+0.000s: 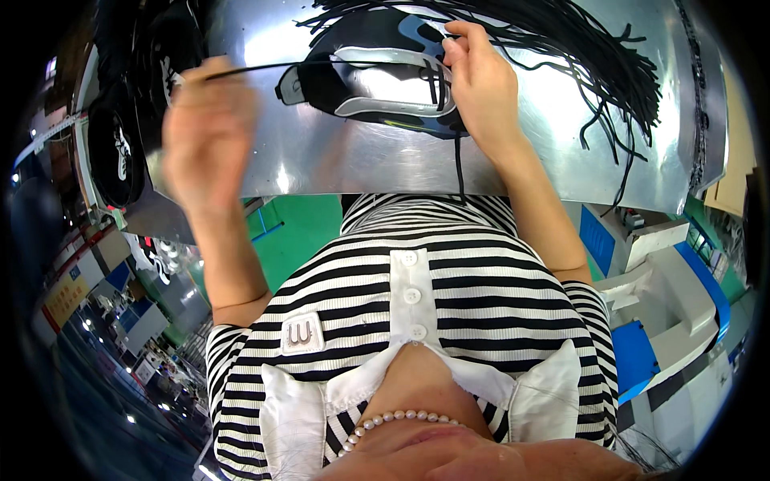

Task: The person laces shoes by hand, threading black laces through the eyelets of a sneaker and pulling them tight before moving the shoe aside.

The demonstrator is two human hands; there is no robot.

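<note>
A black and grey shoe upper [321, 86] lies on its side on the metal tabletop [313, 152], its opening edged in light grey. A few rows of black lace cross at its right end. My right hand [485, 88] is closed at that end, thumb and forefinger pinching the upper's edge. From the eyelets a black shoelace [277, 66] stretches left, nearly straight, to my left hand [210, 136]. That hand is smeared by motion but appears closed round the lace. Another lace end [459, 168] hangs from the upper over the table's near edge.
A thick bundle of loose black laces [585, 48] spreads over the far right of the table. Black shoe uppers [120, 152] stand at the left edge. A grey and blue machine [674, 297] is at the right, below table height. Green floor [293, 236] shows under the near edge.
</note>
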